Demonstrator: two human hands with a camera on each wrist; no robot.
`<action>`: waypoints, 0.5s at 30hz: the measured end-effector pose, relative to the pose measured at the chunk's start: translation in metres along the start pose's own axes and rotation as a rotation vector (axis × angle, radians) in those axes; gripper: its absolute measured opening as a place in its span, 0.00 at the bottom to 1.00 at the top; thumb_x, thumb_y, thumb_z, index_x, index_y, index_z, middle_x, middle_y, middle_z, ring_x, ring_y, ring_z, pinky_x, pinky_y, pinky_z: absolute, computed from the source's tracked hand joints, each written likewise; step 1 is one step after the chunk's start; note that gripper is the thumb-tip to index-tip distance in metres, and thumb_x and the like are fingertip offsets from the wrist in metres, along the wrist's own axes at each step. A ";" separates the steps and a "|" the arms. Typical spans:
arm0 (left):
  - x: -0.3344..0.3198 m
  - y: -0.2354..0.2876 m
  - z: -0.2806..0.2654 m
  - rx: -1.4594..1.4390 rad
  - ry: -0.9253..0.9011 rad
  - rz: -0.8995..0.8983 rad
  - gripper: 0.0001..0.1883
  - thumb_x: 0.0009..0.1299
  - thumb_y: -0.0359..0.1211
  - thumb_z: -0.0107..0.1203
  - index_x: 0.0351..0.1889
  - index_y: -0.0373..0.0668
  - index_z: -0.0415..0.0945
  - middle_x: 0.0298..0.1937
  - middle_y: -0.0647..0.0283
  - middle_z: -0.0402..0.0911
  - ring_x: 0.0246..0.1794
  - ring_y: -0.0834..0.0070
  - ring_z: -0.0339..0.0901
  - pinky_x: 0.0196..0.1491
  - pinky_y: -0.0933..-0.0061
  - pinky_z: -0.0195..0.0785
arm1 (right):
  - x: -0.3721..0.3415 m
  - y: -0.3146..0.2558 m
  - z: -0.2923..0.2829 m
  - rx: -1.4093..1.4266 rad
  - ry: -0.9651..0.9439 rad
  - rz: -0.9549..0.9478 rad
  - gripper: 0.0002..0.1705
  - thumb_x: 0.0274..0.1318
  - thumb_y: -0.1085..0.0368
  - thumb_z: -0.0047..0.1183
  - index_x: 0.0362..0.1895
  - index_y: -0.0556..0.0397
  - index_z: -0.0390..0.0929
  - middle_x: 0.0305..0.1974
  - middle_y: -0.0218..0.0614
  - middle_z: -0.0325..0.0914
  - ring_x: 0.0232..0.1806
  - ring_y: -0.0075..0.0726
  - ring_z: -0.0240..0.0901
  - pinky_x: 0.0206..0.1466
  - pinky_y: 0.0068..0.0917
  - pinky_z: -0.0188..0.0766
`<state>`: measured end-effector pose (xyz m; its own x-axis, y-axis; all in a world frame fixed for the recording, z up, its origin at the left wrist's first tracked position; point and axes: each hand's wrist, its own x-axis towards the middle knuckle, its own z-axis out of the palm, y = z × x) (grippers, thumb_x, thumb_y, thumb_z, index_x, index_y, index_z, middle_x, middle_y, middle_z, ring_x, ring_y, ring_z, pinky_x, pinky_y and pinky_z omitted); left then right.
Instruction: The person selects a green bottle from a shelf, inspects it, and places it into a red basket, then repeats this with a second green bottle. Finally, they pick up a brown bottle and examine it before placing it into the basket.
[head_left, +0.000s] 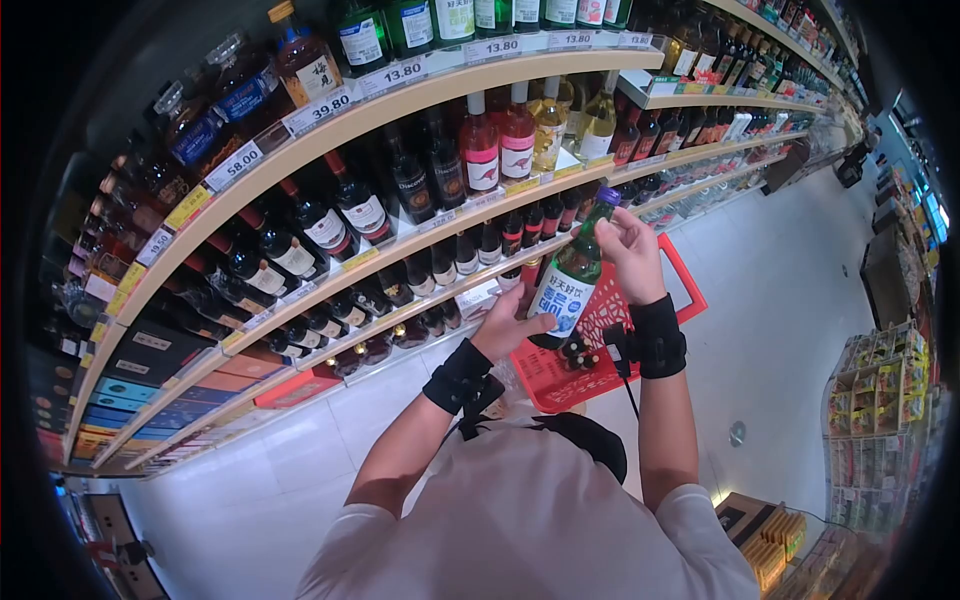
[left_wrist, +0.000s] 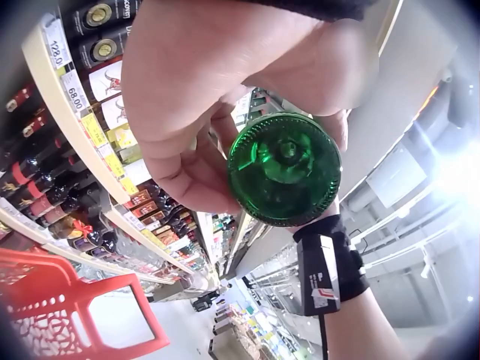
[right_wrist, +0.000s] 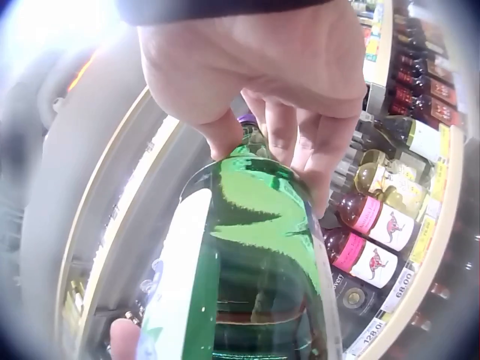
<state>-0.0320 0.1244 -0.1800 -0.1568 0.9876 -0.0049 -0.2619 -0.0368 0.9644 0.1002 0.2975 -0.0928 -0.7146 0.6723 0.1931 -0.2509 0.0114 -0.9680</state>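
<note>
A green glass bottle [head_left: 572,275] with a purple cap and a white-blue label is held tilted between both hands. My left hand [head_left: 507,322] grips its lower part, thumb across the label; in the left wrist view the round base of the bottle [left_wrist: 285,170] shows beside the curled fingers of the left hand [left_wrist: 202,82]. My right hand [head_left: 634,255] pinches the neck just under the cap. The right wrist view has the right hand's [right_wrist: 262,82] thumb and fingers around the neck, above the shoulder of the bottle [right_wrist: 262,225].
A red shopping basket [head_left: 540,385] with small dark bottles inside is below the bottle. Curved shelves [head_left: 420,85] of wine and liquor bottles run along the left and front. White floor [head_left: 770,300] lies to the right, with a snack rack [head_left: 880,400] beyond it.
</note>
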 end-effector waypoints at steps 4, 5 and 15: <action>-0.002 0.010 0.001 -0.048 -0.019 0.010 0.30 0.66 0.36 0.64 0.61 0.34 0.62 0.56 0.60 0.74 0.55 0.75 0.73 0.58 0.73 0.66 | -0.002 -0.002 0.003 -0.046 0.091 0.099 0.09 0.66 0.64 0.53 0.43 0.56 0.73 0.30 0.21 0.75 0.27 0.09 0.64 0.28 0.13 0.57; -0.004 0.015 0.002 -0.060 -0.019 0.026 0.29 0.67 0.35 0.63 0.61 0.34 0.62 0.56 0.60 0.74 0.56 0.75 0.73 0.58 0.73 0.67 | -0.002 -0.003 0.004 -0.067 0.114 0.126 0.09 0.66 0.63 0.53 0.42 0.56 0.73 0.30 0.21 0.75 0.27 0.10 0.65 0.28 0.13 0.57; -0.024 0.012 0.000 -0.821 -0.371 -0.120 0.32 0.78 0.52 0.33 0.67 0.34 0.58 0.55 0.43 0.75 0.50 0.48 0.78 0.53 0.49 0.72 | 0.002 -0.001 0.013 0.172 -0.012 0.210 0.09 0.64 0.60 0.56 0.42 0.49 0.73 0.28 0.18 0.69 0.26 0.11 0.63 0.30 0.13 0.59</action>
<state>-0.0315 0.1003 -0.1678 0.1949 0.9722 0.1297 -0.8751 0.1127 0.4706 0.0904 0.2890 -0.0898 -0.7702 0.6378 -0.0060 -0.2029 -0.2539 -0.9457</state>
